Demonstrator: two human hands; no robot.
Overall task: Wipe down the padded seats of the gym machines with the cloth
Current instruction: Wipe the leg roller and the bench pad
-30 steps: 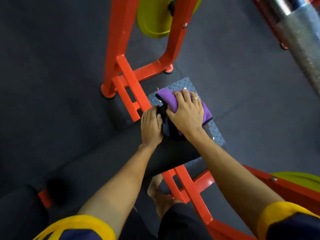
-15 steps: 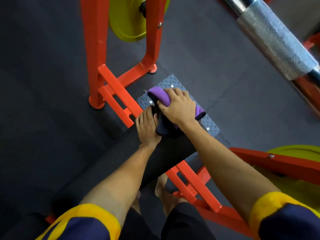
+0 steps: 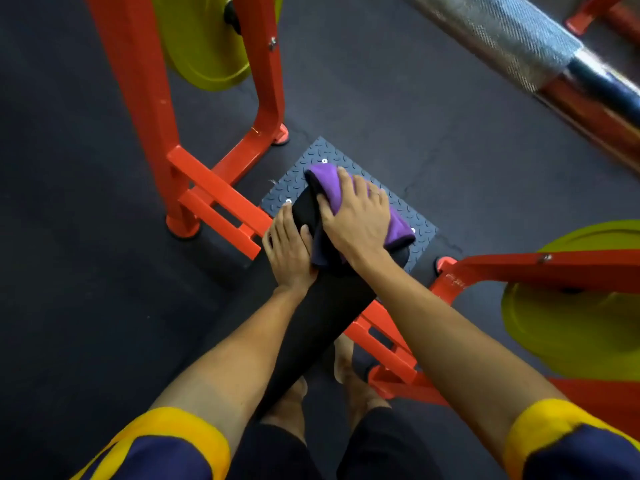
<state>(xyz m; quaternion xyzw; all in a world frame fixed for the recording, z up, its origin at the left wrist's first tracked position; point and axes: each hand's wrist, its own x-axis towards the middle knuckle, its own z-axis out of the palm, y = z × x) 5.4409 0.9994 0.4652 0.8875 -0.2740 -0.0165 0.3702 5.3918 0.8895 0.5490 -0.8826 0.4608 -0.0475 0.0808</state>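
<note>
Beneath right hand [image 3: 356, 226], half-covered purple cloth [image 3: 329, 184]

Dim and soft overall. Loses the dark grey rubber floor [image 3: 69, 289] to murk at left. Smears the knurled silver steel barbell [image 3: 519, 39] with motion blur and streaky glare, upper right. Bows the orange painted steel frame [image 3: 138, 98] toward the edges. Crisp at centre.

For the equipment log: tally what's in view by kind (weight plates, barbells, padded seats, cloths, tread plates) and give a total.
Weight plates: 2
Barbell: 1
Padded seat: 1
Cloth: 1
Tread plate: 1
Total: 6
</note>
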